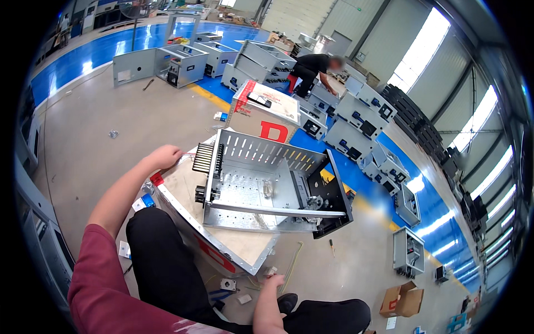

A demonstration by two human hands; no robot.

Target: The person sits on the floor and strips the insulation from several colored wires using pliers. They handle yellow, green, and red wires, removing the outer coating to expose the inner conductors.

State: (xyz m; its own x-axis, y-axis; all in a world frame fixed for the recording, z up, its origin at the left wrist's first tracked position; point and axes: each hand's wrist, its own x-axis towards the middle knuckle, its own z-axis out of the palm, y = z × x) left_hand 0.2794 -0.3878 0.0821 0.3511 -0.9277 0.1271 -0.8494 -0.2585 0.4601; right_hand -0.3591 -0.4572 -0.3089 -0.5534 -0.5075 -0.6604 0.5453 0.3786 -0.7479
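wiring the case (267, 210), I reckon; my left hand (166, 157) looks pinched on wire (187, 153); right hand (273, 281), can't tell; next needs steady aim

The open metal chassis (239, 183) rests on a big box (181, 186). Left of the chassis, the wearer's left hand (167, 157) pinches thin wires beside the terminal block (204, 158) on its end. Nearer the wearer than the chassis and lower down, the right hand (273, 280) holds a small pale piece (270, 271). Beyond the chassis, a phone (259, 99) lies on another box (250, 119); farther beyond it, a co-worker (312, 68) bends over grey cabinets (351, 118). Right of the chassis, toward the wearer, a screwdriver (332, 248) lies on the floor.
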